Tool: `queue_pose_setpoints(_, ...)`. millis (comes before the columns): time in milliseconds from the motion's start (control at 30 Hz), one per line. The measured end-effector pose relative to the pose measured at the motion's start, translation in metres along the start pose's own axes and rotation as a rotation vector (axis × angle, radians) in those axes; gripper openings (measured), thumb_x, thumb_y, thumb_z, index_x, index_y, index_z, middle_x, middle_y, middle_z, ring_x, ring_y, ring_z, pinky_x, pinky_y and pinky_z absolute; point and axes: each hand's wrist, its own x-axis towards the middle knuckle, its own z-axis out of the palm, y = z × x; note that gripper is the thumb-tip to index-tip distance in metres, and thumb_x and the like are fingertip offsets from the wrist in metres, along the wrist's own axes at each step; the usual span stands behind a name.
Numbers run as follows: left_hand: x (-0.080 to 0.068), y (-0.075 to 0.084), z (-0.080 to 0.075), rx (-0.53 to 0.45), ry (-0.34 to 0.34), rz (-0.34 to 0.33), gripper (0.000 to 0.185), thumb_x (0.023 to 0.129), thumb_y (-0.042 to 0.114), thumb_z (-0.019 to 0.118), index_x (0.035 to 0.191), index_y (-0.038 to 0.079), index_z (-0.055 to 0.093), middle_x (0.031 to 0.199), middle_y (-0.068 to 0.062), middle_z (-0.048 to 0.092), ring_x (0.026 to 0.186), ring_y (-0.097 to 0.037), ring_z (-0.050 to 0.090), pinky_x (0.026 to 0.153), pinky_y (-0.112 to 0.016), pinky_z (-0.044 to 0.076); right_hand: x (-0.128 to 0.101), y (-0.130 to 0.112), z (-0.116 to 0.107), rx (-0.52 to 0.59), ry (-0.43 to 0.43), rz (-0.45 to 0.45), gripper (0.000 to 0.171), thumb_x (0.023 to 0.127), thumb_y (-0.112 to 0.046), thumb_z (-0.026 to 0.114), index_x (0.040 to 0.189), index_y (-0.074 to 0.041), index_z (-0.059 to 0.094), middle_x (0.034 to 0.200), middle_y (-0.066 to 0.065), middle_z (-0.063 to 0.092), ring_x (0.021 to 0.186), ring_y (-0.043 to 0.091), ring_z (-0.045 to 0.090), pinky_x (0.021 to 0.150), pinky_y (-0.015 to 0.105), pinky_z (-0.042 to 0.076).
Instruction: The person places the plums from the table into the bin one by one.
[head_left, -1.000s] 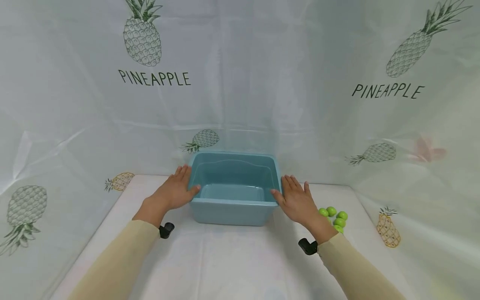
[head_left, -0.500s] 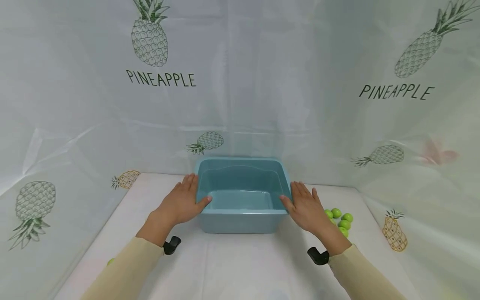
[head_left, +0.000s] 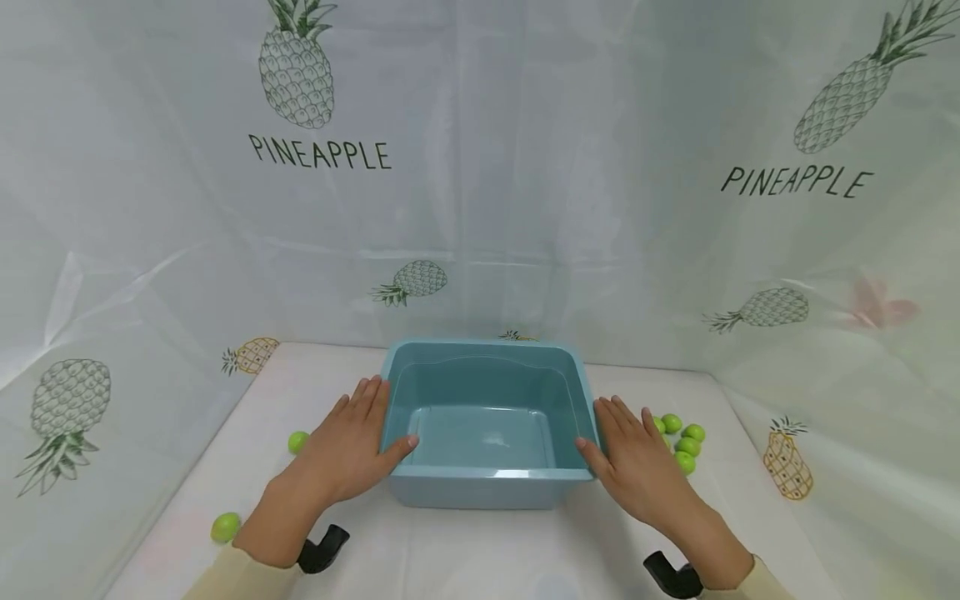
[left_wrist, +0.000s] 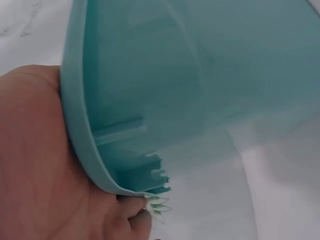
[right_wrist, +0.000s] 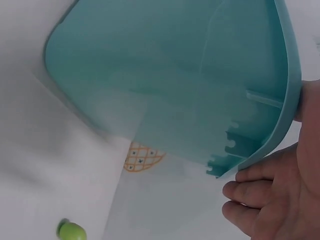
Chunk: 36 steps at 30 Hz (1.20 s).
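An empty blue plastic tub (head_left: 487, 477) stands on the white-covered table. My left hand (head_left: 348, 446) holds its left side, with the thumb over the rim and the fingers along the wall. My right hand (head_left: 637, 462) holds the right side the same way. In the left wrist view the tub (left_wrist: 200, 75) fills the frame and the left hand (left_wrist: 35, 165) lies against its rim, a fingertip tucked under the lip. In the right wrist view the fingers of the right hand (right_wrist: 280, 195) curl under the rim of the tub (right_wrist: 175, 65).
Several green limes (head_left: 678, 442) lie in a cluster right of the tub. One lime (head_left: 298, 442) lies left of it and another lime (head_left: 225, 527) nearer the table's left edge. A lime (right_wrist: 71, 231) shows in the right wrist view. Pineapple-print sheeting (head_left: 480, 208) closes off the back and sides.
The tub has come toward me from the back of the table, both hands still on its sides. Two limes on the left have come into view.
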Motion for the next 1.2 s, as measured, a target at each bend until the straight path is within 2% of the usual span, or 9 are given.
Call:
queue_pose_setpoints(133,-0.017,0.002,0.000,-0.008,0.004,0.004,0.097,0.104,0.065,0.052,0.161,-0.011,0.030,0.169,-0.030,0.028,0.158,-0.047,0.025,0.122,-0.067,0.032,-0.013,-0.003,-0.004,0.048,0.005,-0.010,0.068,0.108,-0.045,0.057,0.151,0.006,0.051,0.156,0.025,0.053,0.152,0.047,0.040,0.121,0.074,0.024)
queue_pose_setpoints(300,-0.032,0.001,0.000,-0.018,0.018,0.011,0.098,0.103,0.066,0.052,0.161,-0.010,0.030,0.169,-0.028,0.028,0.159,-0.045,0.025,0.122,-0.067,0.033,-0.014,-0.002,-0.006,0.121,0.024,-0.001,0.063,0.108,-0.045,0.057,0.148,0.004,0.055,0.151,0.024,0.058,0.148,0.048,0.044,0.121,0.073,0.027)
queue_pose_setpoints(500,-0.044,0.004,-0.004,-0.038,0.000,0.009,0.100,0.102,0.070,0.051,0.162,-0.007,0.031,0.171,-0.025,0.028,0.160,-0.043,0.024,0.124,-0.066,0.031,-0.011,0.001,-0.001,0.215,-0.042,0.009,0.072,0.110,-0.045,0.054,0.161,0.004,0.038,0.163,0.026,0.043,0.152,0.050,0.037,0.122,0.071,0.028)
queue_pose_setpoints(633,-0.049,0.006,-0.006,-0.035,-0.017,0.011,0.104,0.100,0.075,0.048,0.161,-0.007,0.033,0.170,-0.025,0.029,0.159,-0.045,0.025,0.122,-0.067,0.032,-0.014,0.001,0.000,0.209,-0.070,0.002,0.073,0.110,-0.044,0.054,0.163,0.002,0.034,0.166,0.025,0.038,0.153,0.051,0.035,0.119,0.072,0.033)
queue_pose_setpoints(733,-0.047,0.005,-0.009,-0.024,-0.014,0.009,0.099,0.102,0.072,0.047,0.161,-0.008,0.034,0.170,-0.026,0.028,0.159,-0.045,0.025,0.123,-0.068,0.030,-0.017,0.000,-0.001,0.175,-0.062,-0.020,0.071,0.110,-0.042,0.055,0.162,0.002,0.036,0.165,0.025,0.040,0.153,0.049,0.037,0.117,0.071,0.036)
queue_pose_setpoints(967,-0.026,-0.008,-0.009,0.020,0.028,0.034,0.072,0.111,0.042,0.050,0.162,-0.006,0.033,0.170,-0.025,0.029,0.159,-0.047,0.024,0.123,-0.072,0.023,-0.019,-0.003,-0.001,0.118,-0.042,-0.051,0.070,0.110,-0.042,0.055,0.159,0.005,0.040,0.163,0.025,0.044,0.153,0.046,0.037,0.121,0.069,0.033)
queue_pose_setpoints(1200,-0.016,-0.014,-0.007,0.019,0.023,0.055,0.068,0.112,0.038,0.047,0.162,-0.005,0.032,0.170,-0.024,0.029,0.159,-0.046,0.025,0.124,-0.072,0.021,-0.018,-0.001,-0.001,0.044,-0.014,-0.080,0.066,0.109,-0.036,0.057,0.157,0.006,0.043,0.163,0.023,0.045,0.153,0.045,0.039,0.121,0.069,0.033)
